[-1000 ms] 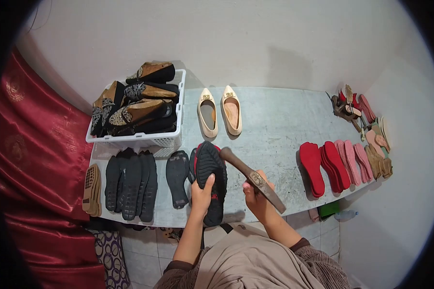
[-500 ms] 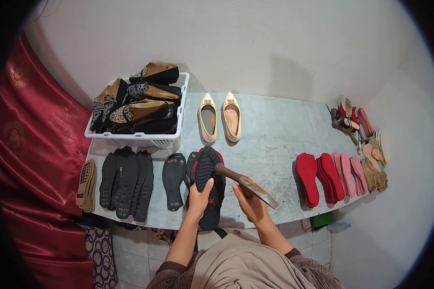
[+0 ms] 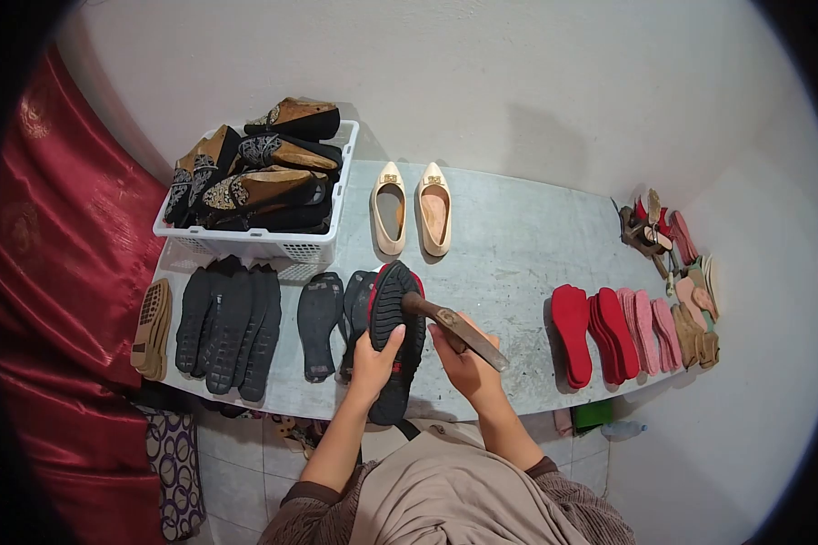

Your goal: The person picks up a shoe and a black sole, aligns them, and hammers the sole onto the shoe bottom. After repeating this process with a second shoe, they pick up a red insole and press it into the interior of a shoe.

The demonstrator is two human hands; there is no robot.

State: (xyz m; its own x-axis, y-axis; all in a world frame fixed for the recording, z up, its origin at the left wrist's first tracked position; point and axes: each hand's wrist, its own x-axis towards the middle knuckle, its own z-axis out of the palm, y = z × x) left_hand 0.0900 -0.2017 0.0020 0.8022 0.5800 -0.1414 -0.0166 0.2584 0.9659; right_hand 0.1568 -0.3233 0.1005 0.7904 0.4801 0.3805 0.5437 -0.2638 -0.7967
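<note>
Over grey table (image 3: 518, 245), grips black sole (image 3: 391, 304) in left hand (image 3: 377, 359), squeezes hammer (image 3: 450, 321) in right hand (image 3: 463, 365); swings it lower now, maybe hitting sole.

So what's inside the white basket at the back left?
Black shoes with gold embroidery and tan linings, heaped above the rim of the white basket. How many there are, and whatever lies beneath the heap, is covered.

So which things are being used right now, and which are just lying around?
In use: left hand holding the black-soled shoe, sole up; right hand gripping the hammer-like tool, its head on that sole.

Lying about: white basket of black shoes; cream flats; row of black soles; red and pink insoles; tan soles at the table edge.
</note>
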